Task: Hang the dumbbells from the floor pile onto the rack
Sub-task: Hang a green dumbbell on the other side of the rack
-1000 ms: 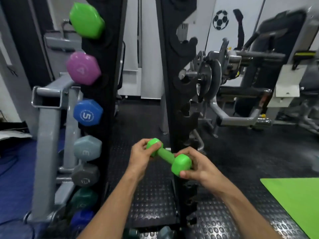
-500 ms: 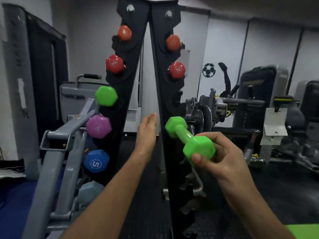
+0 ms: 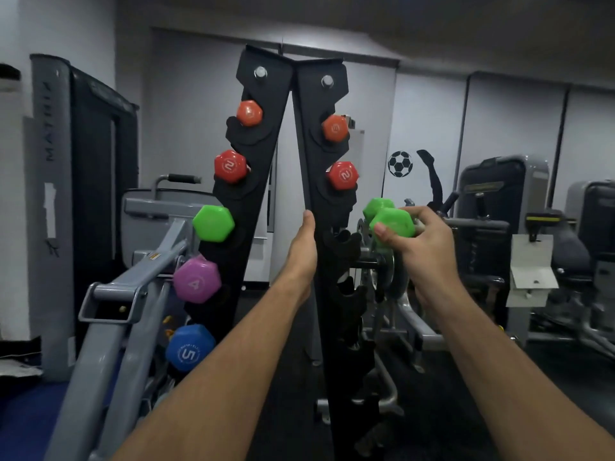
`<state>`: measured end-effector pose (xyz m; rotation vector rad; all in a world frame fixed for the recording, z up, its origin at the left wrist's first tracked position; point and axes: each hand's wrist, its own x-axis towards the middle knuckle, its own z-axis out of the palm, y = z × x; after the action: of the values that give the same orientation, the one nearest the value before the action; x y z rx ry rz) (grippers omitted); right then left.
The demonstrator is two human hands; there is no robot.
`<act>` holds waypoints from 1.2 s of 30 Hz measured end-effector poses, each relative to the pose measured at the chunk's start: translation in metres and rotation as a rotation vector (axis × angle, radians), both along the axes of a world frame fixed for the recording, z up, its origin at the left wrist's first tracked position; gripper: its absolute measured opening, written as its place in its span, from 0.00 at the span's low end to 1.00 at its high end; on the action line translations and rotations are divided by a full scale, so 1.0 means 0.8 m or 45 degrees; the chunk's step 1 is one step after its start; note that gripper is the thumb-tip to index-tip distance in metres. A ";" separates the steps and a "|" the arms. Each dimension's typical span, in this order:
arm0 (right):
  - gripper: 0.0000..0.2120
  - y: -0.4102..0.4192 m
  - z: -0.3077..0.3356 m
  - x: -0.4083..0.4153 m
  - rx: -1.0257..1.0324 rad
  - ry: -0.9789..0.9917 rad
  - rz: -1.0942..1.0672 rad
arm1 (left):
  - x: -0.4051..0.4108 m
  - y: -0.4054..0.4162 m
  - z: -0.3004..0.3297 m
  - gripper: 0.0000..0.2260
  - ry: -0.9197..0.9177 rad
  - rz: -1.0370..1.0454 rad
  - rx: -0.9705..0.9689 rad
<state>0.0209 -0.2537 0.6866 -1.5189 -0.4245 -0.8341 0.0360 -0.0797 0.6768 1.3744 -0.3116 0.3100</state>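
Note:
A black A-frame dumbbell rack (image 3: 263, 181) stands straight ahead. Its left post carries orange, red, green (image 3: 213, 223), purple (image 3: 197, 279) and blue (image 3: 189, 348) dumbbells. Its right post holds an orange (image 3: 335, 128) and a red (image 3: 343, 175) one, with bare cradles (image 3: 342, 242) below. My right hand (image 3: 421, 247) grips a green dumbbell (image 3: 391, 221) by its near head, just right of the right post at the height of the first bare cradle. My left hand (image 3: 301, 251) lies flat with straight fingers against that post's inner edge.
A grey weight machine frame (image 3: 129, 294) crowds the rack's left side. A plate-loaded machine (image 3: 382, 264) stands right behind the right post, near the held dumbbell. More gym machines (image 3: 499, 201) fill the right background. The floor is dark rubber.
My right hand has carried the green dumbbell up and to the right, level with the bare cradle. My left hand let go of it and now rests on the right post.

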 end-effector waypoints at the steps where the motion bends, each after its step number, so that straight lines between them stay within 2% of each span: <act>1: 0.19 -0.001 0.002 0.014 0.000 0.030 -0.002 | 0.005 -0.001 0.000 0.27 0.013 0.014 -0.001; 5: 0.23 0.004 0.008 0.058 -0.085 0.102 0.010 | 0.019 -0.003 -0.003 0.33 0.029 0.057 -0.005; 16: 0.24 0.033 0.004 0.099 -0.300 0.150 0.116 | 0.028 0.003 -0.006 0.32 0.014 0.049 0.028; 24: 0.21 0.021 0.009 0.095 -0.470 0.167 0.147 | 0.032 0.006 -0.013 0.33 0.009 0.060 0.033; 32: 0.43 0.019 0.012 0.094 -0.619 0.151 0.062 | 0.026 0.005 -0.014 0.30 -0.016 0.066 0.038; 36: 0.40 0.021 0.010 0.085 -0.635 0.167 -0.008 | 0.024 0.008 -0.018 0.30 -0.045 0.083 0.067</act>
<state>0.0892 -0.2367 0.6948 -2.0230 -0.5578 -0.6546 0.0552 -0.0734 0.6628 1.4338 -0.3062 0.3826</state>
